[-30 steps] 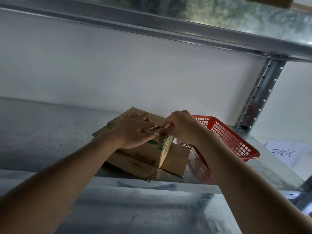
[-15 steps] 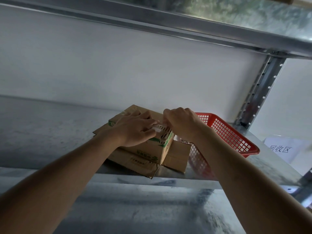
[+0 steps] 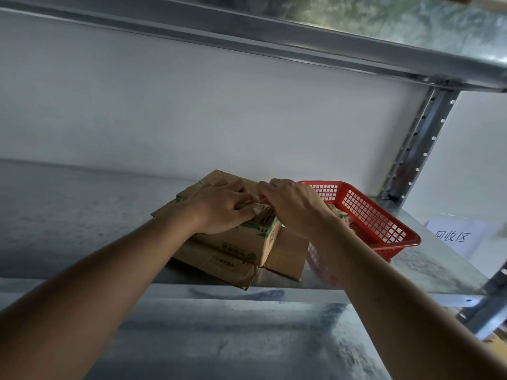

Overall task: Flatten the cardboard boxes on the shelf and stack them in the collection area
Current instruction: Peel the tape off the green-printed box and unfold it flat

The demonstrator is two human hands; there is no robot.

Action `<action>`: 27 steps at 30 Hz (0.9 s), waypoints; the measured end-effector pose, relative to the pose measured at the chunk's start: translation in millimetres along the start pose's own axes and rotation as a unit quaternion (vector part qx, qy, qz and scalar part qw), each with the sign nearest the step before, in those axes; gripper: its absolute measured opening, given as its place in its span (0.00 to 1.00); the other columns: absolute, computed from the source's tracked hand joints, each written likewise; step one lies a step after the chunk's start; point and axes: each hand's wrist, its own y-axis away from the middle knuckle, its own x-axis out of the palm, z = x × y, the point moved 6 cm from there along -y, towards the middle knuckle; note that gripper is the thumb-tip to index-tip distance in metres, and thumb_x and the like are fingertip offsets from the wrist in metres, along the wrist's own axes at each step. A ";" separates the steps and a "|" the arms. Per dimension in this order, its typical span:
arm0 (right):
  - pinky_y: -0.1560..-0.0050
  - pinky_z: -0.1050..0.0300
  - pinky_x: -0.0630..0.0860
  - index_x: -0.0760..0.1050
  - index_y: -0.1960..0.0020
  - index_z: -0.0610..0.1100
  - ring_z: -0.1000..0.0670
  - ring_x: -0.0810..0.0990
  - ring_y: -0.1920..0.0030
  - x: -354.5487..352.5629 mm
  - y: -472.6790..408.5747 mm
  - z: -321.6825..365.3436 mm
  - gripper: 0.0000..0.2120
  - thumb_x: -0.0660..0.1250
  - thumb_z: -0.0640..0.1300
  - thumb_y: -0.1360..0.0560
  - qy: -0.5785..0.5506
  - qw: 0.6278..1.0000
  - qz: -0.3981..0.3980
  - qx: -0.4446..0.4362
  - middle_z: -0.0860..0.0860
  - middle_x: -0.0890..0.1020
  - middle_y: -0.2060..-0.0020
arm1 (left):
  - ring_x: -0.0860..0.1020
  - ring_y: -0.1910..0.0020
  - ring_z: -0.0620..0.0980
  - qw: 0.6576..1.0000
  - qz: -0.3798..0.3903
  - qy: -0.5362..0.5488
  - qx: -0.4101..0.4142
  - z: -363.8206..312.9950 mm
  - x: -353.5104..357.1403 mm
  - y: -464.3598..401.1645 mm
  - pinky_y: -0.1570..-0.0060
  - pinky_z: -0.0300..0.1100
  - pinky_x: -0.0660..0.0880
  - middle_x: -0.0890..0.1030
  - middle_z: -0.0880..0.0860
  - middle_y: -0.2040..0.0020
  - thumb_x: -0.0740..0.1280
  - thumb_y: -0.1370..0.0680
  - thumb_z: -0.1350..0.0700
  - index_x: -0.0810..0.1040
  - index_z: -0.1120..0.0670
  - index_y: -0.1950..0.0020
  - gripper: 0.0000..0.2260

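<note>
The cardboard box sits on the metal shelf, just left of a red basket, with its lower flaps splayed flat. Both hands meet on its top: the left hand and the right hand pinch what looks like a tape strip, probably peeling it so the box can collapse. A paper sign lies at far right.

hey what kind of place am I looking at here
Probably a storeroom or stockroom with a recycling corner. A galvanised metal shelf on a perforated upright carries a cardboard box and a red plastic basket, and a paper sign in Chinese characters seems to mark a collection area.
</note>
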 end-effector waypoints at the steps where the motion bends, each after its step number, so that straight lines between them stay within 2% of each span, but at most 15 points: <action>1: 0.65 0.59 0.65 0.73 0.40 0.47 0.51 0.72 0.59 0.3 -1.7 0.9 0.08 0.67 0.43 0.19 -0.004 1.000 0.008 0.004 0.49 0.79 0.55 | 0.65 0.32 0.48 1.000 -0.005 -0.018 0.006 -0.8 0.2 0.4 0.40 0.52 0.59 0.69 0.40 0.37 0.41 0.25 0.27 0.71 0.34 0.28 0.33; 4: 0.63 0.57 0.70 0.73 0.41 0.50 0.50 0.76 0.58 2.1 -7.5 -1.0 0.06 0.64 0.43 0.17 -0.017 0.997 0.056 0.051 0.48 0.81 0.54 | 0.67 0.34 0.48 0.998 -0.020 -0.054 0.028 -3.1 -0.3 2.9 0.38 0.54 0.62 0.69 0.43 0.36 0.40 0.23 0.30 0.70 0.36 0.27 0.32; 8: 0.68 0.60 0.70 0.73 0.46 0.53 0.52 0.79 0.60 7.0 -12.9 -11.2 0.10 0.60 0.38 0.17 -0.104 0.977 0.134 0.131 0.53 0.80 0.57 | 0.67 0.38 0.46 0.994 -0.034 -0.078 0.061 -2.7 -0.7 6.9 0.44 0.50 0.61 0.69 0.42 0.37 0.40 0.21 0.33 0.68 0.38 0.25 0.31; 12: 0.63 0.55 0.76 0.76 0.50 0.49 0.46 0.81 0.51 6.4 -15.5 -19.8 0.10 0.58 0.38 0.17 -0.240 0.933 0.176 0.200 0.49 0.81 0.52 | 0.65 0.40 0.44 0.993 -0.040 -0.078 0.079 3.1 -1.5 6.6 0.45 0.49 0.62 0.68 0.41 0.37 0.39 0.20 0.33 0.66 0.40 0.22 0.31; 16: 0.68 0.60 0.75 0.77 0.52 0.47 0.47 0.83 0.54 10.3 -9.6 -23.5 0.10 0.59 0.42 0.15 -0.344 0.881 0.188 0.265 0.49 0.83 0.54 | 0.67 0.37 0.45 0.991 -0.051 -0.076 0.099 8.2 -3.3 3.6 0.43 0.50 0.67 0.68 0.42 0.32 0.41 0.19 0.34 0.65 0.39 0.23 0.29; 19: 0.72 0.64 0.75 0.77 0.52 0.45 0.46 0.83 0.54 9.6 -8.2 -22.7 0.11 0.58 0.42 0.14 -0.378 0.861 0.197 0.276 0.49 0.83 0.56 | 0.67 0.37 0.45 0.989 -0.053 -0.074 0.115 9.9 -2.7 1.8 0.45 0.49 0.67 0.68 0.43 0.31 0.42 0.19 0.34 0.66 0.41 0.23 0.29; 23: 0.73 0.68 0.74 0.74 0.55 0.44 0.48 0.80 0.55 6.6 -9.2 -20.6 0.13 0.57 0.39 0.14 -0.397 0.850 0.208 0.277 0.48 0.82 0.54 | 0.66 0.42 0.42 0.988 -0.051 -0.073 0.123 10.2 -4.4 0.4 0.47 0.48 0.67 0.70 0.43 0.33 0.41 0.19 0.34 0.67 0.42 0.24 0.30; 25: 0.71 0.66 0.76 0.74 0.55 0.43 0.47 0.80 0.55 5.9 -9.8 -20.3 0.13 0.57 0.40 0.14 -0.398 0.851 0.207 0.272 0.48 0.82 0.54 | 0.66 0.40 0.42 0.989 -0.045 -0.073 0.119 10.5 -4.5 -0.7 0.46 0.48 0.66 0.69 0.43 0.32 0.41 0.19 0.34 0.66 0.42 0.23 0.30; 27: 0.63 0.57 0.82 0.75 0.53 0.42 0.45 0.84 0.54 7.7 -9.1 -22.3 0.11 0.59 0.42 0.14 -0.399 0.855 0.198 0.266 0.48 0.83 0.55 | 0.66 0.36 0.43 0.992 -0.037 -0.063 0.106 13.2 -3.8 -1.7 0.43 0.49 0.65 0.68 0.41 0.29 0.41 0.20 0.33 0.66 0.40 0.23 0.30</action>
